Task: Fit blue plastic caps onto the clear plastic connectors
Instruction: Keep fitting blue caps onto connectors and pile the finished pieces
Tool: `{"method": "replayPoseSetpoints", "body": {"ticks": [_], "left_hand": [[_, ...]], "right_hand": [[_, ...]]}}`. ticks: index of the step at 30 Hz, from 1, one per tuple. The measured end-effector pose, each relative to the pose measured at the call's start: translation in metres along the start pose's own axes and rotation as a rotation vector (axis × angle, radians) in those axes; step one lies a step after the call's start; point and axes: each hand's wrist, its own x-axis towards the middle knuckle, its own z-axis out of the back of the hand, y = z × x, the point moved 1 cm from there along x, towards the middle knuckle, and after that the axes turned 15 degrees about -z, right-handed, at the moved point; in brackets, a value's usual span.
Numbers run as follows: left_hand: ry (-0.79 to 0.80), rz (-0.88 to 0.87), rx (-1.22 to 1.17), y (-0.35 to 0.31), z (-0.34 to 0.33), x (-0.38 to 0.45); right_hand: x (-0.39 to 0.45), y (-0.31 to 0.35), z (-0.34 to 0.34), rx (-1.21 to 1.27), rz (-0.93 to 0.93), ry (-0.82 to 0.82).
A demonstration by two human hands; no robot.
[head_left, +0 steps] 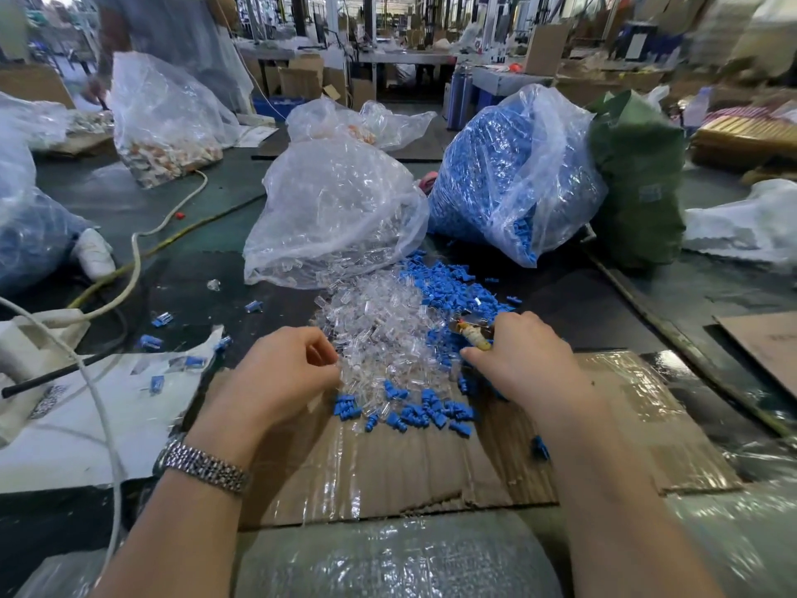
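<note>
Open cardboard sheet [388, 468] between the forearms and nearer than the piles: free to pass. Ahead, blocked by loose clear connectors [379, 334] and blue caps [457, 291], then by two upright bags touching side by side: clear bag [336, 209], blue-filled bag [509, 174]. Right flank closed by green bag [638, 183]. Left flank crossed by white cable [133, 269] and black cable [51, 377] over white paper [86, 429]. Bare dark desk [582, 295] right of the caps.

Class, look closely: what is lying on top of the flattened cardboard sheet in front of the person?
On the cardboard sheet lie loose blue caps and clear connectors. Both hands cover parts of the pile.
</note>
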Motion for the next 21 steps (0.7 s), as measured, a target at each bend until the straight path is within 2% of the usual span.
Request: {"method": "replayPoseSetpoints", "body": {"ticks": [6, 11, 13, 16, 21], "left_hand": [[-0.06, 0.008, -0.016, 0.002, 0.0, 0.0], [-0.151, 0.031, -0.145, 0.001, 0.003, 0.0], [-0.18, 0.038, -0.202, 0.002, 0.003, 0.001], [-0.205, 0.047, -0.361, 0.001, 0.002, 0.003], [-0.142, 0.062, -0.754, -0.004, 0.002, 0.001]], "right_hand": [[-0.001, 0.001, 0.0, 0.031, 0.011, 0.046], [-0.009, 0.0, 0.011, 0.117, 0.098, -0.048], [-0.013, -0.001, 0.012, 0.103, 0.137, 0.01], [-0.018, 0.002, 0.007, -0.008, 0.155, 0.045], [-0.016, 0.01, -0.004, -0.115, 0.215, -0.1]]}}
